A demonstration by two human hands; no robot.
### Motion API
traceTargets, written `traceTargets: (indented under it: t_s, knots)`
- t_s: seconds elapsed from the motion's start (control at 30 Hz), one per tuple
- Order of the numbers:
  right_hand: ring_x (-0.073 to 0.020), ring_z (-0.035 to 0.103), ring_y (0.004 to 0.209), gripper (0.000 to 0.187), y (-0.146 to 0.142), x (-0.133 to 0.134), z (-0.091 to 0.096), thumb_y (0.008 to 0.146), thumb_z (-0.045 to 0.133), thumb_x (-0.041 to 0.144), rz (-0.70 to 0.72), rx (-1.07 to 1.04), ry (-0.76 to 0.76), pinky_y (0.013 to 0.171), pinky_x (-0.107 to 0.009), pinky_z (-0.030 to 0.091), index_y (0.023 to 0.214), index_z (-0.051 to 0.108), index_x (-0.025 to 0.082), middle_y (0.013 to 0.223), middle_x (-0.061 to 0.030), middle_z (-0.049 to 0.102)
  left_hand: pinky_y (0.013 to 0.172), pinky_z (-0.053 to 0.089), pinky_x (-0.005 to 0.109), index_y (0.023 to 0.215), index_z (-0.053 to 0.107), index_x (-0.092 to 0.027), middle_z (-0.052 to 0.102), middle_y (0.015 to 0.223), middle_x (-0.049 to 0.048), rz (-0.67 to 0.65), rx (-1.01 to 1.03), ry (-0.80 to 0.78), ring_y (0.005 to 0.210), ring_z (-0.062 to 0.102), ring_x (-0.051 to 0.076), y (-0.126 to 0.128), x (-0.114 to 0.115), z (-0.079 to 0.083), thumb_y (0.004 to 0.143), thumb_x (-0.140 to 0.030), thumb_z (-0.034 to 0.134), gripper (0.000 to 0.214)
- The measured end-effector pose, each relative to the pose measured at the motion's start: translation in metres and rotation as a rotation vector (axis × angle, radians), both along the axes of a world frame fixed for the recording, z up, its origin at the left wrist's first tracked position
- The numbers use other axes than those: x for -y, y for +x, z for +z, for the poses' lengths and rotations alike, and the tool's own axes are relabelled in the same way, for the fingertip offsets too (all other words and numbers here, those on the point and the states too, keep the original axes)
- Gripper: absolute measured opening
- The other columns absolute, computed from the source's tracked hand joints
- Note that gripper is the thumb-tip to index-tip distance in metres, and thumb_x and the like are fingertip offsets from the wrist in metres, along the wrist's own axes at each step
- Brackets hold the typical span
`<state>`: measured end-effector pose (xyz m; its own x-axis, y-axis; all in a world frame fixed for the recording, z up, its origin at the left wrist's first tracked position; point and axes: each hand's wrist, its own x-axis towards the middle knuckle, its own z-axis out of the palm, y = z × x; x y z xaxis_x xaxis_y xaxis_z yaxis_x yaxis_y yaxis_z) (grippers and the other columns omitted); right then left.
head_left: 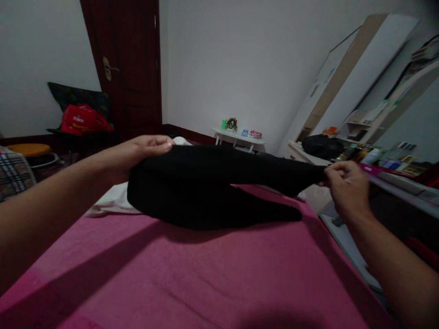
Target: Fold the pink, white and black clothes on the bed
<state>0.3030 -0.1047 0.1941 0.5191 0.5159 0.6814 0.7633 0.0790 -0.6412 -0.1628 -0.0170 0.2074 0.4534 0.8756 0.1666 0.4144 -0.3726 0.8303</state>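
Observation:
A pair of black trousers point(192, 187) is stretched sideways between my two hands above the pink bed sheet point(219, 274). My left hand point(140, 153) grips the wide waist end, thumb on top. At the far right, my right hand point(346, 183) pinches the end of the upper leg, which is pulled taut. The other leg hangs lower and slants to the right, its end loose over the sheet. Behind the waist end, a white cloth point(118, 200) lies on the bed, partly hidden by the trousers and my left arm.
A dressing table point(308, 157) holding a black bag point(322, 146) and bottles stands along the right. Against the back wall is a small white table point(236, 135) with a potted plant. A red bag point(85, 119) rests on a chair at left, near an orange stool point(29, 149).

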Motion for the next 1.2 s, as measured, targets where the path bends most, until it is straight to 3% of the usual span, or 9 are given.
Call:
traceTargets:
  t_s: [0.13,0.23,0.37,0.5,0.6,0.73,0.87,1.03,1.2]
  knots:
    - [-0.0172,0.057,0.059,0.016,0.006,0.003,-0.027,0.073,0.057,0.032,0.266,-0.133,-0.572,0.061,-0.032,0.051,0.083,0.055,0.020,0.067,-0.0023,0.057,0.060,0.043,0.026,0.097,0.056,-0.017,0.061,0.079,0.0025,-0.114,-0.251,-0.050,0.070,0.057,0.017,-0.004,-0.018,-0.034,0.082,-0.053,0.052,0.039]
    - [-0.0269,0.062,0.096,0.064,0.000,0.002,-0.047,0.062,0.072,0.042,0.532,0.029,-0.866,0.085,-0.039,0.050,0.119,0.053,0.017,0.107,-0.0120,0.063,0.079,0.047,0.033,0.112,0.056,-0.017,0.065,0.099,0.0075,-0.024,-0.356,0.240,0.091,0.060,0.022,0.005,-0.027,-0.060,0.085,-0.049,0.049,0.042]
    - [-0.0363,0.030,0.136,0.124,-0.017,-0.004,-0.081,0.040,0.084,0.041,0.658,0.438,-1.176,0.109,-0.044,0.031,0.147,0.027,0.015,0.150,-0.0173,0.030,0.104,0.037,0.040,0.139,0.040,-0.020,0.044,0.142,0.0128,-0.233,-0.498,0.326,0.126,0.046,0.029,0.024,-0.014,-0.086,0.080,-0.061,0.055,0.074]
    - [-0.0339,0.038,0.132,0.101,-0.033,-0.022,-0.108,0.058,0.074,0.026,0.458,0.739,-1.077,0.103,-0.042,0.036,0.147,0.029,0.018,0.153,-0.0154,0.026,0.107,0.033,0.046,0.149,0.023,-0.017,0.026,0.152,0.0190,-0.378,-0.701,0.246,0.134,0.034,0.038,0.044,0.010,-0.106,0.060,-0.068,0.070,0.113]
    - [-0.0268,0.056,0.112,0.054,-0.047,-0.044,-0.104,0.075,0.056,0.019,0.435,0.856,-0.919,0.092,-0.038,0.043,0.128,0.054,0.025,0.126,-0.0082,0.059,0.104,0.038,0.046,0.142,0.039,-0.010,0.042,0.141,0.0229,-0.382,-0.740,0.317,0.126,0.044,0.038,0.056,0.022,-0.115,0.057,-0.061,0.075,0.105]
    - [-0.0249,0.061,0.102,0.032,-0.073,-0.086,-0.081,0.076,0.053,0.017,0.420,0.935,-0.767,0.084,-0.033,0.044,0.105,0.065,0.025,0.104,-0.0047,0.068,0.099,0.043,0.043,0.131,0.052,-0.010,0.052,0.130,0.0211,-0.388,-0.709,0.359,0.115,0.053,0.035,0.060,0.027,-0.117,0.057,-0.054,0.077,0.090]
    - [-0.0249,0.055,0.114,0.058,-0.105,-0.144,-0.075,0.069,0.059,0.008,0.523,0.987,-0.764,0.088,-0.032,0.045,0.123,0.057,0.027,0.124,-0.0052,0.059,0.101,0.042,0.044,0.133,0.051,-0.010,0.046,0.137,0.0216,-0.345,-0.686,0.298,0.120,0.049,0.036,0.056,0.025,-0.121,0.057,-0.054,0.077,0.092]
    - [-0.0378,0.039,0.131,0.129,-0.148,-0.208,-0.092,0.040,0.084,0.006,0.611,1.087,-1.165,0.095,-0.045,0.045,0.148,0.020,0.039,0.159,-0.0082,0.006,0.104,0.038,0.047,0.139,0.044,-0.014,0.036,0.145,0.0211,-0.268,-0.668,0.274,0.128,0.041,0.038,0.054,0.025,-0.137,0.054,-0.053,0.078,0.099]
    - [-0.0425,0.035,0.132,0.104,-0.173,-0.235,-0.098,0.039,0.088,0.015,0.568,1.029,-1.327,0.099,-0.057,0.039,0.133,0.050,0.037,0.152,-0.0074,0.032,0.102,0.038,0.051,0.141,0.040,-0.017,0.033,0.147,0.0211,-0.214,-0.719,0.256,0.128,0.038,0.040,0.057,0.028,-0.142,0.053,-0.051,0.077,0.101]
